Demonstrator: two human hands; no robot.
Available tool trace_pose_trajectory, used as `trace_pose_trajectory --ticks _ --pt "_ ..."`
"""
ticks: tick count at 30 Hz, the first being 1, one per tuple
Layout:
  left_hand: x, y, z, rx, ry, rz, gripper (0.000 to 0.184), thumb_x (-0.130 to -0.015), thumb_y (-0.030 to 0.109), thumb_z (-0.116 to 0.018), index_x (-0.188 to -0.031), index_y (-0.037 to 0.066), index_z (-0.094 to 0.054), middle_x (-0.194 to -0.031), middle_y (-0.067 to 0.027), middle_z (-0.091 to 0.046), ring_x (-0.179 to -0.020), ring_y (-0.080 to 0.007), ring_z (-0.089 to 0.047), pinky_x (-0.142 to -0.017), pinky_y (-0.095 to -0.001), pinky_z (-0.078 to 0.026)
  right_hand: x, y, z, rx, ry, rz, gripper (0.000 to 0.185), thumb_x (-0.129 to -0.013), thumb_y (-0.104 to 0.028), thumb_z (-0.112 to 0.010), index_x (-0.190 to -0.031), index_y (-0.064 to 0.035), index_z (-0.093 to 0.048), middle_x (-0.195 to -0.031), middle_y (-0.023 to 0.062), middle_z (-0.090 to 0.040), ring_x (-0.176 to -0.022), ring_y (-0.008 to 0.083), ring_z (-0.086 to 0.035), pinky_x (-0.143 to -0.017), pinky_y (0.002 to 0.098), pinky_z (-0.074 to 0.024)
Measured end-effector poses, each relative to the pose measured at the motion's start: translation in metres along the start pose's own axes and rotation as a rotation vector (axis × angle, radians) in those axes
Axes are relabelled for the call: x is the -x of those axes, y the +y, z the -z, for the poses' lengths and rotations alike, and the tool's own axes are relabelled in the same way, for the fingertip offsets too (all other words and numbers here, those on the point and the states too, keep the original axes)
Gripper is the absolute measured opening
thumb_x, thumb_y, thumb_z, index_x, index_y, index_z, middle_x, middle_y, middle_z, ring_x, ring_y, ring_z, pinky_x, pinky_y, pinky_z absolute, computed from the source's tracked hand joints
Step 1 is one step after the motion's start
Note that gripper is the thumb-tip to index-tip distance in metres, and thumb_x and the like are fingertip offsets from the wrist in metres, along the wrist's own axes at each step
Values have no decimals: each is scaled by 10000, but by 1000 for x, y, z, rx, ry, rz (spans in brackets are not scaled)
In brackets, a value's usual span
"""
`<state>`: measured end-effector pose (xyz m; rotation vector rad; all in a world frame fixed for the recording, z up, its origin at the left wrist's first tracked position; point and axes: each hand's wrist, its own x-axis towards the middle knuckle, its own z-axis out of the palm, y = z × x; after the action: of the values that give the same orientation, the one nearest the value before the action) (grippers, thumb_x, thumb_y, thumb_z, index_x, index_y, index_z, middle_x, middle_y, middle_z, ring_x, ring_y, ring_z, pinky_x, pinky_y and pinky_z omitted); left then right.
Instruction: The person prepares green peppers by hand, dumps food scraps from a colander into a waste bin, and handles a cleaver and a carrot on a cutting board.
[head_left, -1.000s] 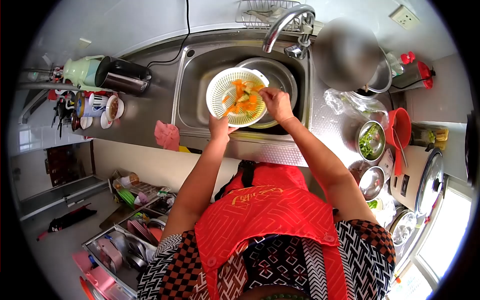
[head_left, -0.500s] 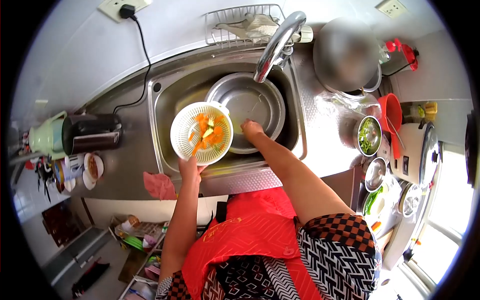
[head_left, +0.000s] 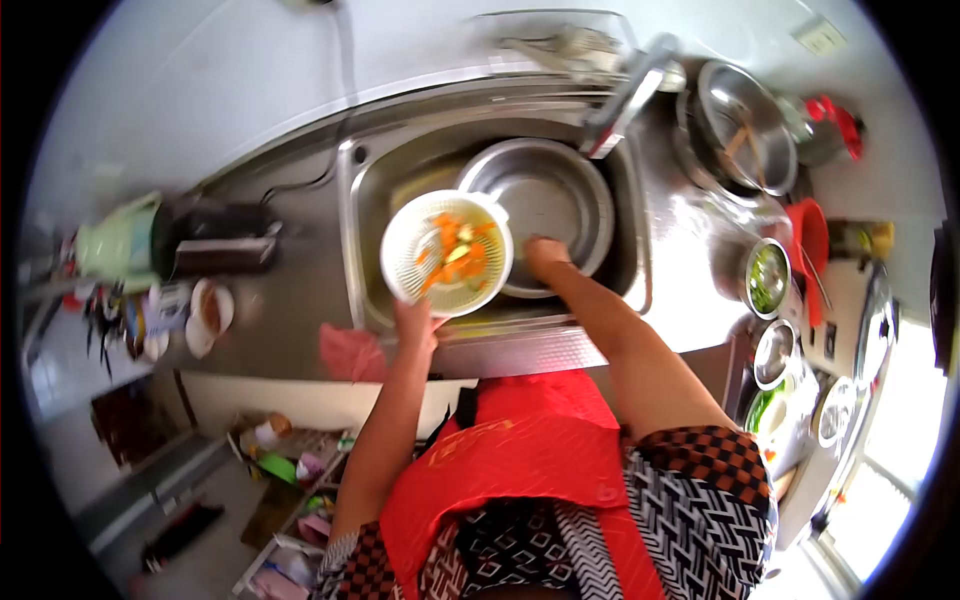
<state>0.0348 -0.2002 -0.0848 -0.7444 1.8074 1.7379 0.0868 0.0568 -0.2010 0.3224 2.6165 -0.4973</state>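
"First item?"
"Round white plastic colander [head_left: 399,245] over the rectangular steel sink [head_left: 417,165]; contents, orange and pale-green pieces [head_left: 465,262]. Left hand [head_left: 414,322]: fingers pinching its near rim."
"Next?"
"Round stainless-steel basin [head_left: 540,190], in the sink. Right hand [head_left: 546,258]: at its near side, blurred; finger state, I can't tell."
"Beyond?"
"Curved chrome tap [head_left: 630,100], back right."

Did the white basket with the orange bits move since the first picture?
Yes. The white basket has moved left: it is nearer the left wall of the sink and farther from its right wall.
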Motion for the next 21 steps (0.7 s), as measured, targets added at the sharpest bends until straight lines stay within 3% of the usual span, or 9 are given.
trace_pose_trajectory --ticks 2,3,4,7,9,10,14,18,21 --pt "3 2 -1 -4 21 -34 431 -851 -22 -461 -1262 94 -403 -1179 -131 -559 -979 -295 -641 -677 -475 -605 4 -1 8 -10 108 -4 174 -820 -160 -556 -913 -50 -654 -998 154 -670 -878 323 -670 -741 420 -551" --pt "4 3 -5 0 -6 -59 420 -852 -22 -464 -1251 94 -402 -1165 -129 -567 -949 -288 -654 -654 -459 -610 10 -5 27 -123 81 -101 186 -847 -211 -546 -900 -69 -653 -1026 162 -663 -946 340 -647 -783 433 -531" --pt "10 9 -8 1 -11 -80 455 -840 -35 -466 -1269 96 -394 -1160 -130 -567 -924 -281 -662 -610 -425 -611 22 -11 48 -196 182 -103 207 -859 -247 -531 -901 -84 -652 -934 169 -674 -879 367 -647 -763 453 -526" --pt "26 17 -16 15 -10 -130 513 -846 -34 -457 -1328 108 -355 -1172 -132 -565 -888 -251 -679 -573 -349 -613 45 -21 91 -480 592 49 128 -842 -188 -608 -853 -63 -632 -785 160 -666 -709 335 -658 -658 414 -523" --pt "40 21 -22 55 0 -139 526 -853 -26 -454 -1344 116 -331 -1184 -130 -561 -890 -253 -679 -573 -350 -613 75 -45 133 -671 694 155 86 -811 -116 -658 -846 -49 -618 -742 147 -657 -652 286 -657 -617 362 -512" --pt "49 21 -23 84 -16 -151 476 -849 -39 -449 -1288 114 -345 -1197 -127 -549 -950 -266 -658 -643 -403 -613 87 -56 147 -699 684 200 91 -803 -91 -671 -849 -41 -611 -720 141 -648 -630 259 -651 -600 334 -504" --pt "87 17 -22 169 -1 -155 590 -827 -69 -422 -1359 144 -284 -1230 -129 -533 -958 -287 -657 -635 -417 -615 111 -81 163 -605 585 415 64 -798 -50 -646 -860 -54 -632 -754 148 -646 -654 287 -653 -606 353 -512" --pt "125 9 -10 220 49 -148 732 -784 -78 -454 -1421 212 -241 -1255 -88 -531 -906 -201 -679 -478 -306 -587 126 -104 166 -552 442 696 133 -780 32 -609 -891 -36 -634 -881 164 -654 -792 333 -651 -687 370 -521" --pt "170 19 6 343 137 -157 705 -779 -89 -451 -1404 195 -291 -1258 -89 -531 -899 -190 -680 -475 -285 -578 135 -129 163 -534 370 871 147 -770 44 -606 -884 -35 -653 -922 140 -665 -833 321 -654 -721 364 -530"
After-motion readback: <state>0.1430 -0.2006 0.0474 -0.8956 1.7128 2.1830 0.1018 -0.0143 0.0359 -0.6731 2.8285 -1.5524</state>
